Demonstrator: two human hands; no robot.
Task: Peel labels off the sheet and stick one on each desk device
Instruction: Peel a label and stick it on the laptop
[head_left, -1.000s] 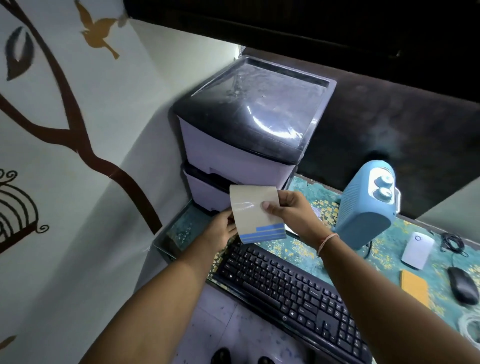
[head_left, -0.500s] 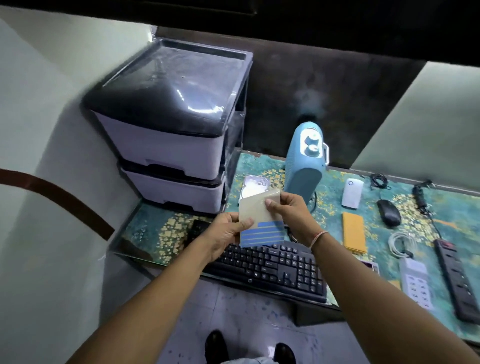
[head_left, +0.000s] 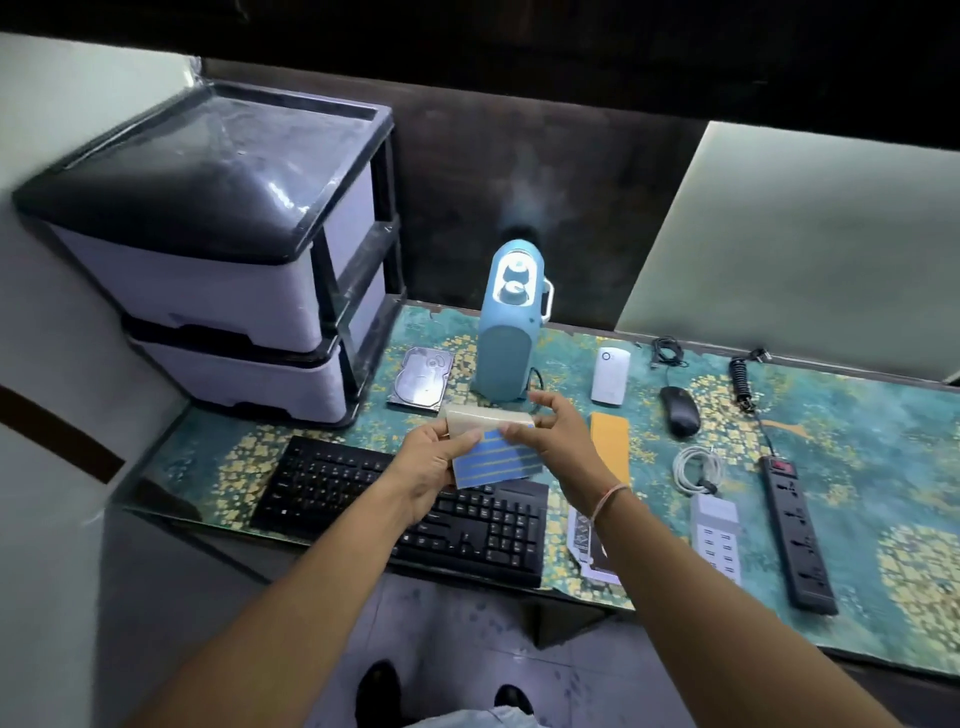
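Both hands hold a label sheet (head_left: 493, 457) with blue strips above the black keyboard (head_left: 363, 499). My left hand (head_left: 428, 467) grips the sheet's left edge. My right hand (head_left: 556, 441) pinches its upper right part, where the beige backing folds over. On the desk behind stand a blue heater (head_left: 506, 332), a hard drive (head_left: 422, 379), a white adapter (head_left: 610, 376), a black mouse (head_left: 679, 410), an orange case (head_left: 610, 447), a white multi-port charger (head_left: 719, 535) and a black power strip (head_left: 795, 535).
A two-drawer plastic cabinet (head_left: 218, 270) fills the desk's left end by the wall. A coiled white cable (head_left: 698, 467) and a black cable (head_left: 667, 351) lie on the patterned desk mat (head_left: 857, 467). A small printed card (head_left: 584, 545) sits by the keyboard's right end.
The view has swung right, off the wall and cabinet, onto the whole desk. Both hands kept the sheet, and its top now folds over, with more blue strips showing.
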